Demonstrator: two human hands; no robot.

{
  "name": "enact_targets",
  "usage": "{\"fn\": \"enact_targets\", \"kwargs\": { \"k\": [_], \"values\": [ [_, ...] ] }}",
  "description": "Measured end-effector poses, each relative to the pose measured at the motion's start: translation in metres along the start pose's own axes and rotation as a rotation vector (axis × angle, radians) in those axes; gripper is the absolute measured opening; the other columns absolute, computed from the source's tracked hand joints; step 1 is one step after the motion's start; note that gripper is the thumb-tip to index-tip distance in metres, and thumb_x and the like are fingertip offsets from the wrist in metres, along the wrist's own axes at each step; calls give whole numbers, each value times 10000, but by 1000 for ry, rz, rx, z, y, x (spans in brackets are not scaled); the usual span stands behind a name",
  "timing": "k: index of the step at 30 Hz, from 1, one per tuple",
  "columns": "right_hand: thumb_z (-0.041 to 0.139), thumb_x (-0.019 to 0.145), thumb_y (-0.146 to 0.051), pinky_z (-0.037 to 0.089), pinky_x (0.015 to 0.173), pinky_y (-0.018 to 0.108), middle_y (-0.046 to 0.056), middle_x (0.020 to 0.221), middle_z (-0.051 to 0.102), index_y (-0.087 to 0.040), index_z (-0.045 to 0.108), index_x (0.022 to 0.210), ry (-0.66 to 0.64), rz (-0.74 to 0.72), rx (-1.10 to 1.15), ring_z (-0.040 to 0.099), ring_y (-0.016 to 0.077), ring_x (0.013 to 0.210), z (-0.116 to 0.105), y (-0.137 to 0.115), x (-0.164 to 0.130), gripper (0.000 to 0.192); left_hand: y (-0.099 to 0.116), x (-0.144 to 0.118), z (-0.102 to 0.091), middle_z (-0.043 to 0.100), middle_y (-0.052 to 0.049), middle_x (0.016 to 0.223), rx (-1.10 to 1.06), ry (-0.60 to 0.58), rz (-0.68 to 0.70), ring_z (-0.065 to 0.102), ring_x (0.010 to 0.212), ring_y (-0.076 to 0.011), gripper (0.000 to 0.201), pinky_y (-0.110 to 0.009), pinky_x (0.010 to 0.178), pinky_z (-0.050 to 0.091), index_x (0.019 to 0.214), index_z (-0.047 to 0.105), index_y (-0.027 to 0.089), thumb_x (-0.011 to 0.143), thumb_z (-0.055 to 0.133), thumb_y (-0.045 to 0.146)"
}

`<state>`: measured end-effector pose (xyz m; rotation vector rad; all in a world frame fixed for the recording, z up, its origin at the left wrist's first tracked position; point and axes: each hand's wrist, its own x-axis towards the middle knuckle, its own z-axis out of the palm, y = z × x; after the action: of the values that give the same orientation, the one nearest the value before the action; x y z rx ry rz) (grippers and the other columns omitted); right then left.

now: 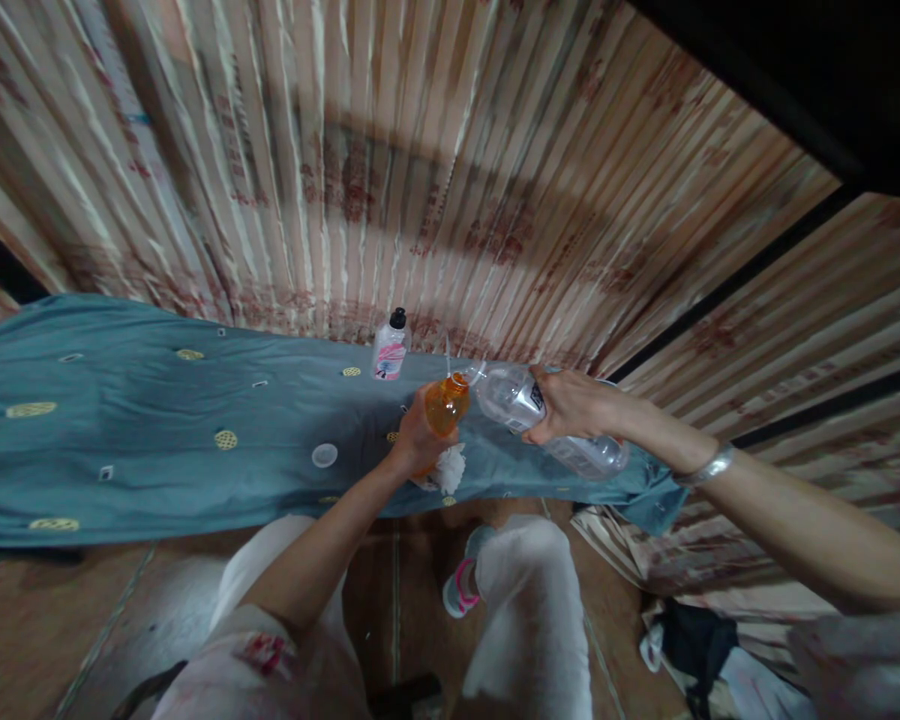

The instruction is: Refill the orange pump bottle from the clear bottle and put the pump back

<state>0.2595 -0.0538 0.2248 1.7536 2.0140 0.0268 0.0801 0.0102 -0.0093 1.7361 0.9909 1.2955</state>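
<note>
Over blue cloth [157,440], right hand [574,405] tips clear bottle [547,420] toward orange bottle [445,404].

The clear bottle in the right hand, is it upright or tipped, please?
Tipped. The clear bottle lies nearly sideways in the right hand, its neck pointing at the orange bottle held by the left hand.

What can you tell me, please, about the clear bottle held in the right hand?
The clear bottle looks like thin transparent plastic with a dark-printed label near its shoulder. It is tipped almost on its side, base toward the right, its neck pointing left and meeting the mouth of the orange bottle in the left hand. The right hand wraps around its middle, above the blue cloth. Whether it holds liquid is hard to tell.
</note>
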Motion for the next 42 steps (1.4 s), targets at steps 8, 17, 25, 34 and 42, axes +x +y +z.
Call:
{"fn": "enact_targets", "kwargs": {
  "k": [8,17,25,34,42],
  "values": [
    [804,774,-521,450,647,303,148,972,771,-88,576,1277,-16,13,2,761,335,947,-3,-3,-1,702,1,0,-1,705,-103,1288,-20,-11,-22,739,1115,-283,791,-467,989,614,1381,425,227,674,774,159],
    [798,772,-534,442,633,308,154,950,769,-73,584,1255,8,0,1,762,334,910,0,0,0,701,2,0,-2,716,-112,1258,-25,-14,-33,754,1076,-289,788,-480,971,620,1360,416,215,663,782,188],
    [801,765,-538,445,645,307,149,958,770,-83,589,1250,8,1,-2,760,331,923,1,0,2,698,6,0,-3,699,-127,1298,6,-17,-38,739,1133,-296,795,-468,1009,608,1365,399,213,664,771,181],
    [796,775,-534,438,643,305,160,962,773,-56,579,1265,3,-6,-26,764,333,926,-1,-2,3,718,7,0,-4,711,-118,1276,22,-16,-53,751,1102,-296,784,-477,992,615,1369,396,204,674,758,196],
    [802,763,-538,444,652,306,165,957,772,-56,596,1250,17,-16,-12,761,339,927,0,0,4,715,2,0,-3,710,-124,1275,4,-15,-37,748,1097,-298,801,-473,980,620,1375,393,215,670,773,199]
  ]
}}
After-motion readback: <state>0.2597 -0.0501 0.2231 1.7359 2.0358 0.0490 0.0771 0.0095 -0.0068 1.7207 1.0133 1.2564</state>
